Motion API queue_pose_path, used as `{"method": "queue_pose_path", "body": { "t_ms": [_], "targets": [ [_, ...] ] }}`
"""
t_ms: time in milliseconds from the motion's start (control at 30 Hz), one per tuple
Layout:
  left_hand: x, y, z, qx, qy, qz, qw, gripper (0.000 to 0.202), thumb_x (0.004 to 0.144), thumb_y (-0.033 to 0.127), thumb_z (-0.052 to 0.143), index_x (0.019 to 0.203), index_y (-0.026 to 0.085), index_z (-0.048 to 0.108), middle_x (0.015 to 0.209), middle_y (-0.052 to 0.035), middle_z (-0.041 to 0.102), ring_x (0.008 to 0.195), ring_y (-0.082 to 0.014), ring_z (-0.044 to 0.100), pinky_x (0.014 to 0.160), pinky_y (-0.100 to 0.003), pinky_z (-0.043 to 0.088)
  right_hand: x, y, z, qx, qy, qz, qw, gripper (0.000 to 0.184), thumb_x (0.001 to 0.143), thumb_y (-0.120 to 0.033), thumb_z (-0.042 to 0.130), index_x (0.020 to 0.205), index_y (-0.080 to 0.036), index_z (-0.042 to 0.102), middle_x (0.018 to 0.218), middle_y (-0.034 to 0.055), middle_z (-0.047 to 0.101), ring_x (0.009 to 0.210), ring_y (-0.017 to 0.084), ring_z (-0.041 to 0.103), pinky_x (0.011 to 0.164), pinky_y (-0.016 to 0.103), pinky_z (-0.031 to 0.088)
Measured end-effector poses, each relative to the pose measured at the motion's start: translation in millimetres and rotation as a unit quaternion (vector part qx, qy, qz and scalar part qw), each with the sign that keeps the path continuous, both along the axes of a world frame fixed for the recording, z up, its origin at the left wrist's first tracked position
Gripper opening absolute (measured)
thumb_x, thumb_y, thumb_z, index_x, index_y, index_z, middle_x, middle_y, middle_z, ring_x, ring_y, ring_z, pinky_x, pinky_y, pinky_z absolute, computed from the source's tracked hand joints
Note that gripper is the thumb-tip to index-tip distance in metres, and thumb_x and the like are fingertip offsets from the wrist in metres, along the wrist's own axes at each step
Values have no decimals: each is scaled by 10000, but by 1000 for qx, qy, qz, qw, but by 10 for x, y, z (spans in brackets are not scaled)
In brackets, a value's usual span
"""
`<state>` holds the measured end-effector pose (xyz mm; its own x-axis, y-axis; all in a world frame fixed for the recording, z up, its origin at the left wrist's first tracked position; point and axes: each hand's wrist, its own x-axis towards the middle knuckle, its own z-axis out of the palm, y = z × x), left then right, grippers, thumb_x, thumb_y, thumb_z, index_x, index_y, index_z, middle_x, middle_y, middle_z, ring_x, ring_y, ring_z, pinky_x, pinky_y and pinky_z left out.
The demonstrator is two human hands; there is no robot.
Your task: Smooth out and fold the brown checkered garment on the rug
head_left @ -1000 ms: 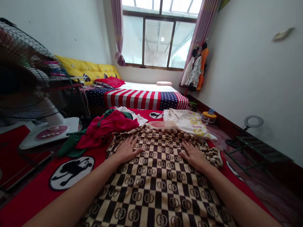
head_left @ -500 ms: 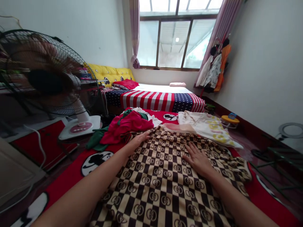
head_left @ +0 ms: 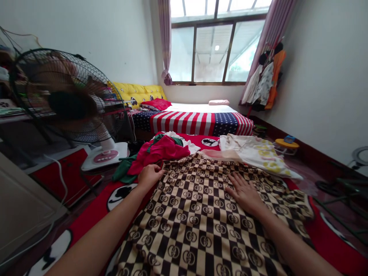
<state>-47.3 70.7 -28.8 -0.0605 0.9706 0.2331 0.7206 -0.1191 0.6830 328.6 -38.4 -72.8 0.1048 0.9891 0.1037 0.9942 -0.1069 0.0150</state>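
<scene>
Head view: left hand (head_left: 149, 177), fingers closed on edge of checkered cloth (head_left: 195, 230); right hand (head_left: 244, 193) flat, fingers spread on cloth.

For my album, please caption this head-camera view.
Left hand at the edge of a brown checkered garment, right hand flat on it, atop a red blanket.

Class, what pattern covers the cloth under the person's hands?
A checked cloth: black and tan squares with interlocking-ring logos, clearest in the head view.

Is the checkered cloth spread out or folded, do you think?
Spread out: the checkered cloth lies open on the red blanket, right hand flat on it.
</scene>
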Motion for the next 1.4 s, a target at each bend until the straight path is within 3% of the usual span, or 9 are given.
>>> {"method": "queue_pose_path", "body": {
  "t_ms": [233, 367, 467, 567, 633, 900, 1067, 1233, 1400],
  "targets": [
    [118, 15, 305, 65, -187, -47, 979, 343, 738, 462, 431, 816, 159, 570, 651, -13, 610, 572, -153, 580, 532, -247, 463, -28, -30, 39, 9, 17, 7, 1000, 674, 921, -610, 207, 1469, -227, 289, 1555, 47, 195, 1433, 236, 158, 1124, 549, 152],
    [501, -56, 552, 116, -200, -105, 967, 258, 729, 427, 528, 762, 175, 575, 664, 11, 582, 623, -144, 568, 602, -242, 474, -18, -20, 19, 9, 28, 7, 1000, 694, 911, -626, 209, 1470, -222, 291, 1557, 56, 195, 1435, 255, 140, 1124, 554, 138],
    [957, -224, 596, 132, -133, -252, 949, 171, 698, 348, 651, 718, 179, 633, 805, -16, 637, 792, -167, 609, 772, -254, 485, -7, -11, 5, 6, 33, 9, 999, 703, 909, -632, 208, 1475, -222, 276, 1554, 55, 207, 1435, 254, 134, 1126, 553, 124],
    [1309, -433, 550, 129, -7, -461, 878, 233, 720, 302, 688, 919, 182, 706, 1135, -97, 629, 1050, -226, 593, 935, -311, 452, 4, -10, -2, 11, 30, 12, 999, 695, 914, -626, 199, 1471, -220, 284, 1552, 57, 216, 1434, 247, 140, 1124, 544, 130],
    [1361, -555, 528, 123, 24, -503, 855, 300, 755, 298, 677, 1033, 185, 697, 1250, -123, 586, 1147, -242, 555, 993, -337, 422, 7, -13, -5, 15, 28, 14, 999, 689, 916, -627, 193, 1468, -227, 291, 1553, 58, 213, 1432, 240, 149, 1123, 537, 135],
    [183, -1045, 544, 14, 91, -288, 953, 325, 795, 446, 612, 995, 210, 713, 1008, -62, 709, 910, -228, 647, 796, -294, 497, -4, -22, 31, -3, 33, 5, 999, 675, 926, -603, 193, 1476, -220, 272, 1556, 55, 202, 1429, 241, 160, 1123, 531, 138],
    [-554, -1554, 370, -107, 126, -163, 973, 471, 691, 565, 656, 1006, 219, 713, 992, -65, 722, 881, -258, 650, 749, -293, 492, -73, 77, 363, -80, 23, 10, 997, 619, 889, -567, 351, 1366, -191, 474, 1467, 131, 391, 1327, 324, 363, 1049, 525, 282],
    [-796, -2002, 255, -177, 141, -129, 965, 473, 709, 562, 639, 1007, 199, 693, 890, -46, 712, 784, -215, 634, 683, -263, 446, -436, 206, 662, -12, 63, -36, 997, 561, 875, -605, 351, 1102, -175, 629, 1151, 162, 639, 1046, 318, 598, 813, 402, 452],
    [-859, -2255, 132, -203, 167, -132, 956, 253, 710, 438, 649, 701, 186, 635, 645, 8, 618, 615, -157, 551, 549, -229, 336, -751, 305, 627, -52, 123, -90, 987, 688, 765, -740, 433, 1075, -151, 610, 1037, 174, 661, 980, 341, 624, 747, 387, 459]
  ]
}}
